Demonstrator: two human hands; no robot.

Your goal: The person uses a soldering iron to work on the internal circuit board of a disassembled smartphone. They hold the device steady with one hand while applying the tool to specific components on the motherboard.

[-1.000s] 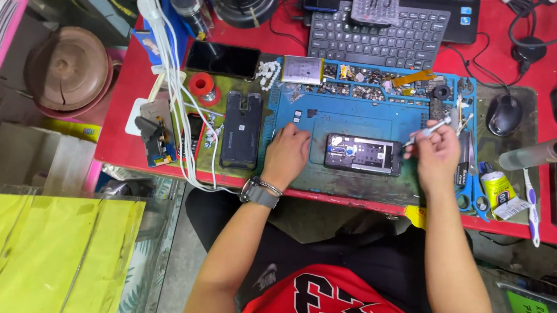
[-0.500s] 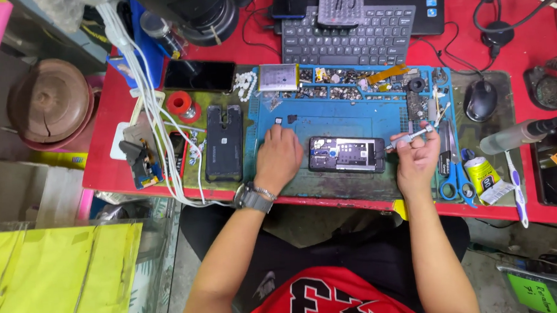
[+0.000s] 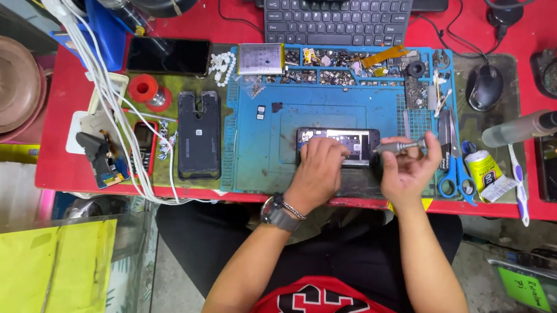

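An opened smartphone lies on a blue work mat near the front edge of a red table. My left hand rests on the phone's left half and pins it down; a watch and bracelet are on that wrist. My right hand grips a small metal screwdriver whose tip points left at the phone's right end.
A black phone back cover lies left of the mat. A keyboard is at the back, a mouse at right. Blue scissors, a glue tube, a bottle and white cables are nearby.
My left hand has slid right onto the phone. My right hand has swung the screwdriver down to the phone's right end. The camera has come closer.
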